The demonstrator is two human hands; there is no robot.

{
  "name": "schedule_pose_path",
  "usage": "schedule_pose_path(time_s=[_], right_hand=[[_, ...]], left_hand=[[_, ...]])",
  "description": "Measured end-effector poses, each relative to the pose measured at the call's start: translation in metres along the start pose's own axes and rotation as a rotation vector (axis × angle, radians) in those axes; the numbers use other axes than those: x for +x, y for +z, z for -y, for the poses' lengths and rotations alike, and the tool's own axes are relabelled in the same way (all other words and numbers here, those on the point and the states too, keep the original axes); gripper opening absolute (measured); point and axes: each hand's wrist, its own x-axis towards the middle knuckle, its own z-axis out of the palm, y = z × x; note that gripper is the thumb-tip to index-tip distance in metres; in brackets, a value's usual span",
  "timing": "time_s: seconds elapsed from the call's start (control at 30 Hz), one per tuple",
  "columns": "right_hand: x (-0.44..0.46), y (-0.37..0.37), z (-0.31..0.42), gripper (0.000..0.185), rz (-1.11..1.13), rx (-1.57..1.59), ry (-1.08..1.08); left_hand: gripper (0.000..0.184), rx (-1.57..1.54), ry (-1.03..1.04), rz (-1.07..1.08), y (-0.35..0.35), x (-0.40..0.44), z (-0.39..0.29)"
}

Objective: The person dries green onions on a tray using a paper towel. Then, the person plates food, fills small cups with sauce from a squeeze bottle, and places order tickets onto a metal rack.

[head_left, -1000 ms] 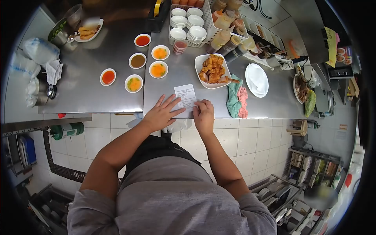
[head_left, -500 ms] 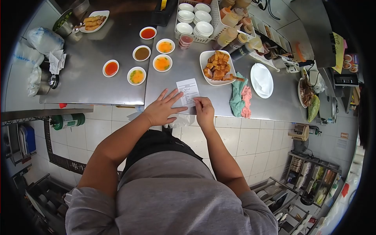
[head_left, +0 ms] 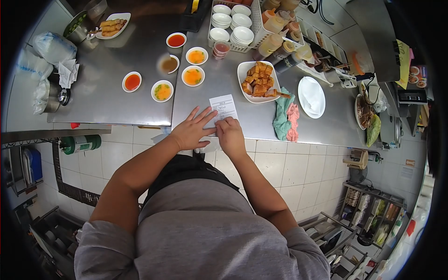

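A printed paper slip [head_left: 226, 105] lies on the steel counter [head_left: 112, 100] near its front edge. My left hand [head_left: 191, 130] rests with spread fingers across the slip's left side. On the slip's lower part, my right hand [head_left: 229, 133] has its fingers curled together, and what they hold, if anything, is hidden. Beyond the hands stand small bowls of sauce, among them an orange one [head_left: 193, 75] and one with green bits [head_left: 162, 91]. To the right is a white dish of browned meat chunks [head_left: 259, 79].
Green and pink cloths [head_left: 282, 116] lie beside a white oval plate [head_left: 311, 97]. Behind are a basket of stacked white bowls [head_left: 232, 23] and sauce bottles [head_left: 269, 45]. A plate of fried rolls [head_left: 112, 27] and plastic bags [head_left: 53, 47] are at the left.
My right hand has moved left over the slip's lower part, closer to my left hand. My left hand stays spread on the paper. The whole view shifted slightly after the earliest frame.
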Motion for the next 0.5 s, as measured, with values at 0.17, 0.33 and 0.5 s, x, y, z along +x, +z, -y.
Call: schedule_pose_path(time_s=[0.17,0.33,0.5], right_hand=[[0.0,-0.013,-0.026,0.011,-0.058,-0.264,0.171],[0.003,-0.019,-0.044,0.015,-0.23,0.071,0.293],[-0.002,0.011,-0.067,0.01,-0.156,-0.064,0.308]], left_hand=[[0.055,-0.038,0.001,-0.047,0.003,-0.001,-0.001],[0.062,-0.032,-0.007,-0.039,0.007,-0.001,-0.002],[0.057,-0.267,0.037,-0.182,0.031,0.0,0.005]])
